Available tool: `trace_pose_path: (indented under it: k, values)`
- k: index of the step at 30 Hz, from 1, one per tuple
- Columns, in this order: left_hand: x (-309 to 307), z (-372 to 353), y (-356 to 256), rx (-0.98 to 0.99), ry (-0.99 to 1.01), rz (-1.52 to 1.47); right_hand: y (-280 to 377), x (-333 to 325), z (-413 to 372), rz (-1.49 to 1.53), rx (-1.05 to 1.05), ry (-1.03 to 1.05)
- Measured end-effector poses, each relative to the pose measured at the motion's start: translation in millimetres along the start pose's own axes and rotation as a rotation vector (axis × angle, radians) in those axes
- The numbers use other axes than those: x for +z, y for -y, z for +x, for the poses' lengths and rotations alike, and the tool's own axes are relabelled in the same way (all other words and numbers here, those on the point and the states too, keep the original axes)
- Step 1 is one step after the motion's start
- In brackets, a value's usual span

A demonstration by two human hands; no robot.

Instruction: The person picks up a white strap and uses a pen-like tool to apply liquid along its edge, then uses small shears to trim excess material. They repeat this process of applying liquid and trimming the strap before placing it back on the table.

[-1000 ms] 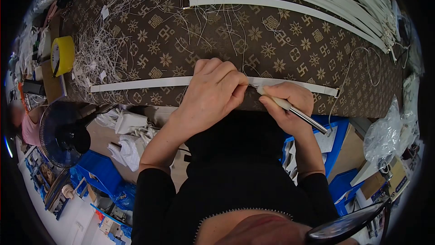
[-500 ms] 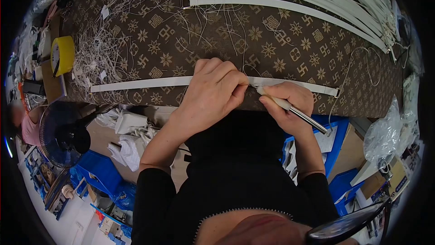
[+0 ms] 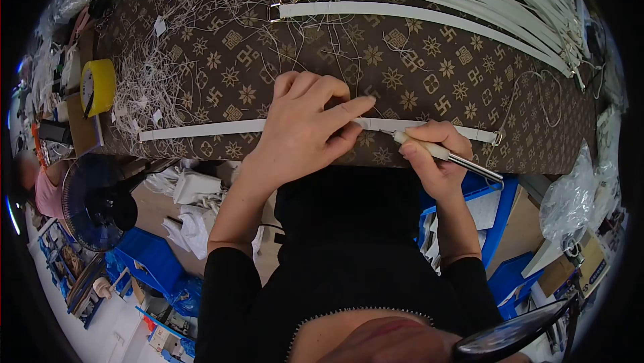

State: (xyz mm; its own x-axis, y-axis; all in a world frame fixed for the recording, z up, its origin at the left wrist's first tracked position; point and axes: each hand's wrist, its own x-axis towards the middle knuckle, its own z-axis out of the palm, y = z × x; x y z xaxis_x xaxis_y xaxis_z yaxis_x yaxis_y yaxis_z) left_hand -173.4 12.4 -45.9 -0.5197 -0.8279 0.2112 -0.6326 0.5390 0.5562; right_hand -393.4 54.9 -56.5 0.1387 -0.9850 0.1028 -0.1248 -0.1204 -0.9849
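Observation:
A narrow white strap [image 3: 208,129] lies lengthwise along the near side of the table, with a small metal fitting at its right end. My left hand [image 3: 305,121] rests over the strap's middle and hides part of it. Its index finger stretches out above the strap, and the thumb sits apart on the near side. In my closed right hand [image 3: 439,158] is a pen-like tool [image 3: 429,149] with a cream grip, a shiny metal rear end and a fine tip. That tip points left, close to the strap's near edge; whether it touches cannot be made out.
Several white straps with metal buckles [image 3: 402,11] lie piled at the back. Loose thread ends [image 3: 151,81] cover the left of the patterned tablecloth [image 3: 396,88]. A yellow tape roll [image 3: 98,88] stands at the left edge. Below are a black fan [image 3: 100,202] and blue bins [image 3: 144,255].
My left index finger has lifted and stretched out, away from the thumb. The right hand with the tool has drawn slightly right, and its tip has come away from the left fingers.

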Motion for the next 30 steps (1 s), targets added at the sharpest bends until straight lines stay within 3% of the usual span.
trace_pose_path:
  k: [2,30]
  values:
    - [1.9,-1.0,6.1,0.091,-0.014,-0.054,0.3,0.3,0.7,-0.022,-0.006,-0.001]
    - [5.7,0.5,2.6,0.077,0.004,-0.142,3.6,4.5,5.0,-0.179,-0.059,0.095]
